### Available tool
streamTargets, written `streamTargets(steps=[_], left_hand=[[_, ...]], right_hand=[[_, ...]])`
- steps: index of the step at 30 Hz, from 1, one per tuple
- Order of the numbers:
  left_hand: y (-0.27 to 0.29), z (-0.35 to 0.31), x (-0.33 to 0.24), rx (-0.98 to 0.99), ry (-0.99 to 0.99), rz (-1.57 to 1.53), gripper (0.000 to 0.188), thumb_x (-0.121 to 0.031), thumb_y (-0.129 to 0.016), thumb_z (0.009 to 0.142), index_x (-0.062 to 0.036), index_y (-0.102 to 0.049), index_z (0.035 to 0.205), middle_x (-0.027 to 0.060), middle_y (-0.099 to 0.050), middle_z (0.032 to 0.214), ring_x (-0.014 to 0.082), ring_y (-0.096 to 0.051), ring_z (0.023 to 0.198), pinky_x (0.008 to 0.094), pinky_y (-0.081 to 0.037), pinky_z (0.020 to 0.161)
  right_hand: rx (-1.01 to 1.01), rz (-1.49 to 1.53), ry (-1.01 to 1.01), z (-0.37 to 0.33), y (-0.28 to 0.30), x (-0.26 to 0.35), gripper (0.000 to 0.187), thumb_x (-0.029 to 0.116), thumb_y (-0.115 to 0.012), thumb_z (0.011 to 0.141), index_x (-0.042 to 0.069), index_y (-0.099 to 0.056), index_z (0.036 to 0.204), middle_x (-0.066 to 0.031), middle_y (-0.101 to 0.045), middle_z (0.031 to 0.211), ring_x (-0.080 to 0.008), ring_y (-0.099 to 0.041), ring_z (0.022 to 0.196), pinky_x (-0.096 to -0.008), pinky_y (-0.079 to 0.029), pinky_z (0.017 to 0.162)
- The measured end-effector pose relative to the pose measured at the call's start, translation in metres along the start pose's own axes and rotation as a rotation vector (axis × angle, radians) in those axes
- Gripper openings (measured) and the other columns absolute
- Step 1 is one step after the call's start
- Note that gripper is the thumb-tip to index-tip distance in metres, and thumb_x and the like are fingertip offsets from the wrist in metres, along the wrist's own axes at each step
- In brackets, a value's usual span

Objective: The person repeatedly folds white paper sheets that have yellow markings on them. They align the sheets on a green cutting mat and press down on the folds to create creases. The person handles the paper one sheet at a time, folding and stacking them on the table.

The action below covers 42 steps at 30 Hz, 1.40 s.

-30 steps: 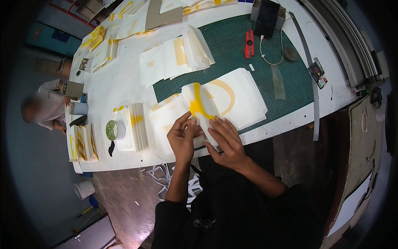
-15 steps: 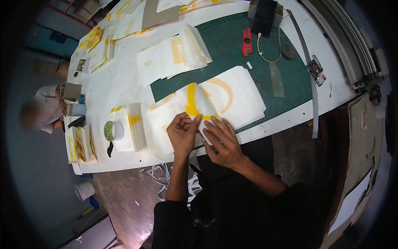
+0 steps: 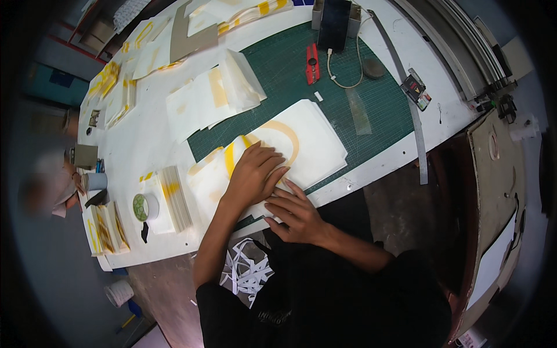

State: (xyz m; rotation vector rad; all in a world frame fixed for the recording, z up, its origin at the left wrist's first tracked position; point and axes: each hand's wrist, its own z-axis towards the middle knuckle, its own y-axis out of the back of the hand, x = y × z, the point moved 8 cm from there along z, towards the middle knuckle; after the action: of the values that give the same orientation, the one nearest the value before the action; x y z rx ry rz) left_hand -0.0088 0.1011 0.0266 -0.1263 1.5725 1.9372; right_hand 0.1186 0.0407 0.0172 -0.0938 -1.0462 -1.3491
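A stack of white paper sheets (image 3: 318, 136) printed with a tan arc lies on the green cutting mat. At its left side a yellow-striped sheet (image 3: 230, 156) is folded over. My left hand (image 3: 254, 173) lies across that folded part, fingers stretched out and pressing on the paper. My right hand (image 3: 295, 213) rests at the near edge of the stack, its fingers apart and close to the left thumb. Under the left hand, the paper's edge is hidden.
Several white sheets (image 3: 200, 95) lie beyond the stack. Red snips (image 3: 312, 65), a phone (image 3: 335, 26) with a cable and a metal ruler (image 3: 419, 136) are on the right. A tape roll (image 3: 145, 207) stands by folded stacks (image 3: 174, 197). Another person (image 3: 52, 185) is at the far left.
My left hand has gone from pinching at the yellow band to lying over the fold, which is now flatter. The right hand has shifted slightly nearer me. The whole view has turned.
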Motion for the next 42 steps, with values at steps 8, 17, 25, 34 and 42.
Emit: streamTargets(steps=[8,17,25,34,42], left_hand=[[0.005,-0.019,-0.003,-0.110,-0.009,0.159,0.024,-0.016,-0.079,0.089,-0.0064,-0.078,0.111,0.0102,-0.076,0.118,0.0297,-0.068,0.122,0.0571,-0.038,0.123],[0.010,-0.021,0.001,-0.092,0.022,0.145,0.025,-0.017,-0.080,0.088,-0.0054,-0.078,0.110,0.0110,-0.077,0.119,0.0323,-0.067,0.126,0.0585,-0.035,0.125],[0.010,-0.022,0.002,-0.129,0.051,0.095,0.024,-0.016,-0.081,0.087,-0.0058,-0.079,0.109,0.0106,-0.077,0.117,0.0318,-0.069,0.124,0.0588,-0.036,0.124],[0.011,-0.025,0.006,-0.164,0.054,0.067,0.025,-0.016,-0.082,0.086,-0.0060,-0.079,0.108,0.0104,-0.077,0.114,0.0310,-0.070,0.122,0.0567,-0.037,0.124],[0.012,-0.022,0.003,-0.168,0.033,0.070,0.025,-0.017,-0.082,0.086,-0.0062,-0.080,0.108,0.0095,-0.077,0.113,0.0305,-0.070,0.122,0.0561,-0.037,0.123]], right_hand=[[-0.420,-0.350,-0.289,-0.003,0.114,-0.086,0.022,0.002,-0.081,0.088,0.000,-0.072,0.108,-0.0172,-0.073,0.103,-0.0369,-0.069,0.098,-0.0463,-0.052,0.090],[-0.420,-0.671,-0.357,0.054,0.202,-0.205,0.032,0.022,-0.074,0.098,-0.003,-0.070,0.118,-0.0303,-0.060,0.128,-0.0477,-0.060,0.115,-0.0535,-0.050,0.093],[-0.154,-0.911,-0.617,0.100,0.220,-0.291,0.044,0.046,-0.069,0.101,0.011,-0.078,0.126,-0.0256,-0.056,0.135,-0.0438,-0.055,0.126,-0.0626,-0.046,0.097],[-0.449,-0.495,-0.334,0.071,0.190,-0.186,0.017,0.017,-0.080,0.093,0.002,-0.074,0.095,-0.0183,-0.069,0.107,-0.0385,-0.066,0.104,-0.0487,-0.049,0.093],[-0.203,-0.708,-0.345,0.011,0.084,-0.077,0.052,0.025,-0.082,0.091,-0.012,-0.066,0.124,-0.0301,-0.058,0.136,-0.0437,-0.056,0.122,-0.0581,-0.043,0.100]])
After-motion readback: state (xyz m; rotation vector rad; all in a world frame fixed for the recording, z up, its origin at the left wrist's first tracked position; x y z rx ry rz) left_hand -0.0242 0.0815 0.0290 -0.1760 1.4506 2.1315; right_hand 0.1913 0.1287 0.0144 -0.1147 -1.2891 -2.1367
